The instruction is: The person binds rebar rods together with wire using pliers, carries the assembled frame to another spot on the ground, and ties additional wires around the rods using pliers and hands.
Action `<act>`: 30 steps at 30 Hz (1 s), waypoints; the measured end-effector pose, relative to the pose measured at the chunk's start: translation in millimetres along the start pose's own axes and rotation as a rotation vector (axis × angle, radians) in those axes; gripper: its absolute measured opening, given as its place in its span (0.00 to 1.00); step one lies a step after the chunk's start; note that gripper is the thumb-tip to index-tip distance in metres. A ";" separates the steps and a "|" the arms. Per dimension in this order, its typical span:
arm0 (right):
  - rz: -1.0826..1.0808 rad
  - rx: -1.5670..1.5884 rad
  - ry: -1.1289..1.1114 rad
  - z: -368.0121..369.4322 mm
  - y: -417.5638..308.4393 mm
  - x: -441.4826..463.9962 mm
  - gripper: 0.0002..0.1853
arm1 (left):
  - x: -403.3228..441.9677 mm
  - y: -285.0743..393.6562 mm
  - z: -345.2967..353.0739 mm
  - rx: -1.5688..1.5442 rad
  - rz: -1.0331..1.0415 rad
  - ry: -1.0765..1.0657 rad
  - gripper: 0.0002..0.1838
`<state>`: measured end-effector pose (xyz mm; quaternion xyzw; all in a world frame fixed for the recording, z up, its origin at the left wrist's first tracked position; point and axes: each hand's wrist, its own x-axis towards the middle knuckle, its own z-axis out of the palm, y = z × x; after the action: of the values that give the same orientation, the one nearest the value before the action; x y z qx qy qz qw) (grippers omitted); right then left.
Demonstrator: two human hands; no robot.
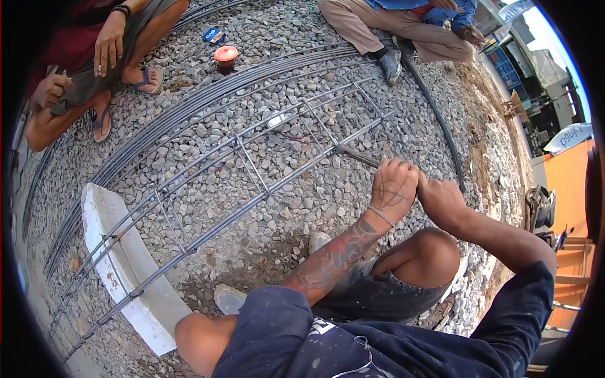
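Note:
A long cage of steel bars (302, 171), with cross ties at intervals, lies in front of me above the gravel. My left hand (395, 184) is closed around the handles of dark pincers (359, 155). Their head touches the lower bars at the joint with a cross tie. My right hand (443, 200) is closed at the handle end, pressed against my left hand, so the fingers hide most of the grips. Whether wire sits in the jaws is too small to tell.
A white concrete block (145, 302) supports the cage's left end. Behind lie bundled long bars (208, 94), a cup with an orange lid (225, 57) and a blue packet (214, 35). Two people sit beyond, at upper left and top right. A dark hose (435, 107) runs at right.

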<state>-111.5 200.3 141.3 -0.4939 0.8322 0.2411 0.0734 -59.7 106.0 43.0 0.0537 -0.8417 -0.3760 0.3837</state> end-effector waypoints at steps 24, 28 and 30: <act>0.002 0.237 -0.109 -28.2 -4.6 -3.8 0.17 | -21.4 -17.8 25.3 0.054 0.147 0.333 0.05; 0.174 0.644 -0.516 -31.6 0.9 6.6 0.20 | -23.4 -8.3 17.2 0.106 0.052 0.351 0.14; -0.013 0.242 -0.167 -8.4 10.5 6.8 0.18 | -11.7 -7.5 0.2 0.099 0.029 0.192 0.15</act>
<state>-122.9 195.1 149.6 -0.4650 0.8430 0.1789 0.2027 -53.1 105.2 30.7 0.0964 -0.8192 -0.3216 0.4649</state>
